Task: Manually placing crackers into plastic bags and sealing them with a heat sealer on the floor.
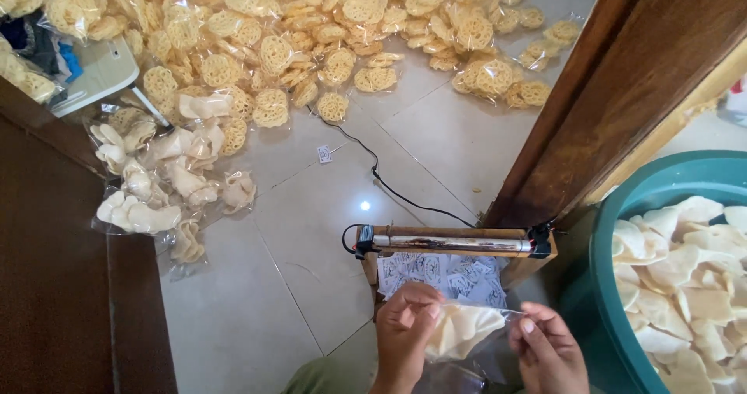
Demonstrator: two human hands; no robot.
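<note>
While both hands [475, 339] hold a cracker bag [465, 330], a heat sealer [451, 243] sits ahead.

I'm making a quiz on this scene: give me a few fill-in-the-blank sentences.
1. Both hands, left hand and right hand, hold a clear bag of pale ____.
2. The tub on the right is ____ in colour.
3. A black ____ runs across the floor tiles to the sealer.

Missing: crackers; green; cord
</note>
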